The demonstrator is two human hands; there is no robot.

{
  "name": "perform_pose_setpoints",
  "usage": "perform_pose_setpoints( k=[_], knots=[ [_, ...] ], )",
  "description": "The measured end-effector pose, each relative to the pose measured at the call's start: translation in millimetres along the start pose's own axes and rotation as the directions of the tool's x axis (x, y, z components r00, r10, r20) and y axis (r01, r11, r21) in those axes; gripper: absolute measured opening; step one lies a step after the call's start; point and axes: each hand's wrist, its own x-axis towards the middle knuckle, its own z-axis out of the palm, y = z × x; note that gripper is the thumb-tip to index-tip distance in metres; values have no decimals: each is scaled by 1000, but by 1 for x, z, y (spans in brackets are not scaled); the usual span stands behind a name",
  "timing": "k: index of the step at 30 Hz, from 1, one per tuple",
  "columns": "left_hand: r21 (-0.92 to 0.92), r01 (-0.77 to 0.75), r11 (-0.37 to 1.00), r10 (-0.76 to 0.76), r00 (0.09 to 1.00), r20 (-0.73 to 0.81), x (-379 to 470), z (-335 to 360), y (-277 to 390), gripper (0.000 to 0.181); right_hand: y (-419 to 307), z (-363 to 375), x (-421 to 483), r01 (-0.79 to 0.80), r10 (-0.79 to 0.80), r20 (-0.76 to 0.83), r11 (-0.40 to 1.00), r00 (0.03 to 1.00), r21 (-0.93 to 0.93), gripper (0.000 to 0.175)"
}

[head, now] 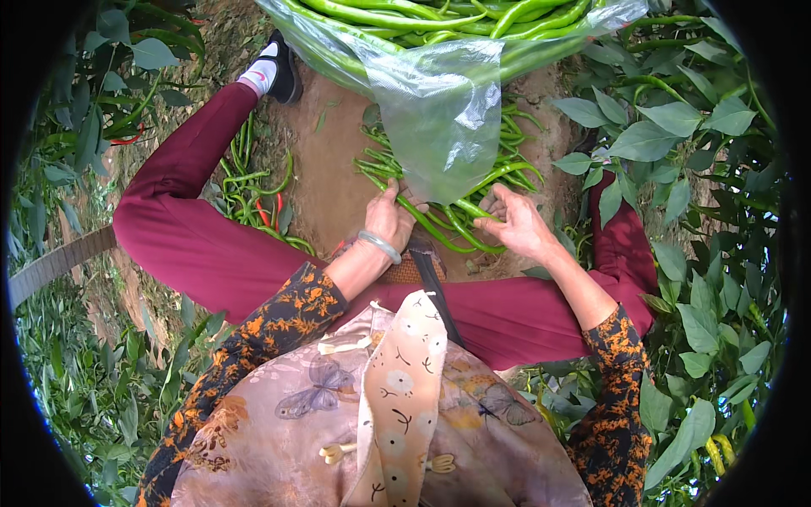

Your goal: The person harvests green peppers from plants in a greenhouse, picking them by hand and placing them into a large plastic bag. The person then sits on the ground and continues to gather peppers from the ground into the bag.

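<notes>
My left hand (393, 218), with a grey bangle at the wrist, pinches a long green chili pepper (410, 206) that slants across the front of a pile. In my right hand (516, 218) another green chili pepper (474, 208) is held between thumb and fingers. Both hands are low over the pile of loose green chili peppers (516, 176) on the ground. A clear plastic bag (450, 120) stands beyond, full of long green peppers (405, 24). Its loose flap hangs down over part of the pile, between my hands.
Leafy pepper plants (671, 120) crowd the right side, and more plants (95, 127) grow at the left. A second small heap of green peppers (244, 184), with a few red peppers (263, 212), lies beside my left leg (196, 234). Bare soil (329, 158) shows between.
</notes>
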Motion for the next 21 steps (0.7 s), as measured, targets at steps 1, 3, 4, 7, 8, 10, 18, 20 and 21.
perform_pose_setpoints(
  k=[1, 3, 4, 7, 8, 10, 18, 20, 21],
  knots=[
    [2, 5, 1000, -5, 999, -39, -3, 4, 1, 32, 0, 11, -2, 18, -20, -37, 999, 999, -41, 37],
    [-45, 72, 996, -74, 996, -50, -7, 9, 2, 36, 3, 27, -5, -1, -11, -98, 993, 995, -118, 39],
    [-38, 84, 996, -88, 990, -109, -7, 10, 2, 33, 6, 28, -5, 11, -32, -123, 986, 992, -165, 37],
    [-15, 134, 991, -133, 957, -258, 0, 10, 3, 29, 22, 27, 3, 296, -395, -127, 833, 910, -467, 32],
    [-2, 164, 986, -157, 943, -295, 4, 9, 3, 29, 27, 26, 9, 397, -562, -126, 709, 818, -583, 31],
    [3, 190, 982, -179, 928, -326, 13, 9, 3, 29, 36, 23, 21, 401, -635, -3, 492, 773, -773, 29],
    [535, 238, 810, -48, 938, -345, -25, 19, 9, 29, 23, 11, 29, 348, -679, 66, 288, 732, -892, 19],
    [286, 202, 937, -175, 977, -119, -37, 23, 9, 29, 13, 25, 11, 347, -682, 62, 290, 729, -892, 20],
    [131, 206, 970, -211, 977, 32, -40, 25, 10, 29, 8, 39, -1, 329, -629, 39, 352, 777, -876, 17]
  ],
)
